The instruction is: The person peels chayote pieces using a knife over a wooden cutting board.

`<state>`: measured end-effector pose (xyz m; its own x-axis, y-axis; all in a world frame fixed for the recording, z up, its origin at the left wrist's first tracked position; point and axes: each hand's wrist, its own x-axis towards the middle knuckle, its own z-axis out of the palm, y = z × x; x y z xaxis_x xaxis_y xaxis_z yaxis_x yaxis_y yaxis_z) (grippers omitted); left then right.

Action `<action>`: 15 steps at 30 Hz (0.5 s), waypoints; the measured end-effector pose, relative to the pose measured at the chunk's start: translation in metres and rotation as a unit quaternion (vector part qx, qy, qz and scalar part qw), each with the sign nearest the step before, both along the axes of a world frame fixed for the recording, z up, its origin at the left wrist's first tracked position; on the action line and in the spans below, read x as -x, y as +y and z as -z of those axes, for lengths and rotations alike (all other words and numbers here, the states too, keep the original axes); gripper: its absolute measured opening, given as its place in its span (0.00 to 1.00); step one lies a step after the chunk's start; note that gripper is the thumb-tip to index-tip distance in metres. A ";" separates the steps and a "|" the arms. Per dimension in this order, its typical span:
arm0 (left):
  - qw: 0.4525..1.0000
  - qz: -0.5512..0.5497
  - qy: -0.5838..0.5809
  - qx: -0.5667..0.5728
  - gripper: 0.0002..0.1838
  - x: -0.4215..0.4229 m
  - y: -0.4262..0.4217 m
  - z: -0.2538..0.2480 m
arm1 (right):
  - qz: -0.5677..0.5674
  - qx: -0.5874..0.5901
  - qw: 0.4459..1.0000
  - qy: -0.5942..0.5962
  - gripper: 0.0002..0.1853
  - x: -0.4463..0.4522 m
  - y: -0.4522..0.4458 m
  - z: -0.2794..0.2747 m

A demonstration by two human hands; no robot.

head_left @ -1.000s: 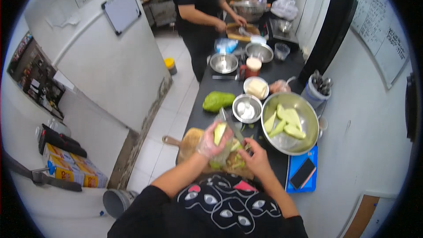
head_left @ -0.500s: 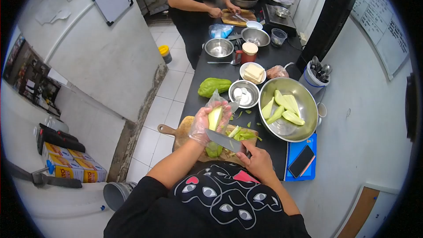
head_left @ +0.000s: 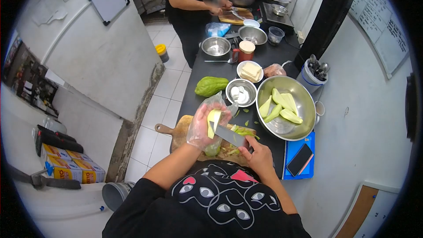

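My left hand [head_left: 203, 125], in a clear plastic glove, holds a pale green vegetable piece [head_left: 213, 121] above the wooden cutting board [head_left: 179, 134]. In my right hand [head_left: 257, 156] is a knife [head_left: 231, 136], its blade against the piece. Green peelings [head_left: 242, 131] lie on the board beside the blade, and another green piece [head_left: 213, 150] rests under my left wrist. A large steel bowl [head_left: 286, 130] to the right holds several peeled pieces [head_left: 291, 116]. Beyond my left hand sits a whole green vegetable [head_left: 211, 86].
Near the whole vegetable stand a small bowl with white pieces [head_left: 241, 93], a plate of pale slices [head_left: 250, 71] and a red mug [head_left: 246, 51]. A phone [head_left: 300, 160] lies on a blue folder at right. Across the table, another person [head_left: 187, 0] works at a board.
The knife has swung from beside the piece, across it below, to its right side with the tip on it. My left hand has tilted the piece. The whole view has shifted slightly.
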<state>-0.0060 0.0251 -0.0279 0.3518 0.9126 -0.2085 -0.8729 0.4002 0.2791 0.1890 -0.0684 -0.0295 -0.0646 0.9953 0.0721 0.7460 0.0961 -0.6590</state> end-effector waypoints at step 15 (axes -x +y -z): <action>1.000 0.025 -0.004 0.016 0.27 -0.003 0.003 0.038 | 0.023 0.129 0.975 0.181 0.21 -0.008 0.007 0.029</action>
<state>-0.0034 0.0277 -0.0662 0.3980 0.8868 -0.2348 -0.8543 0.4516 0.2575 0.1974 -0.0616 -0.0582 -0.0370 0.9845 -0.1713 0.4599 -0.1354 -0.8776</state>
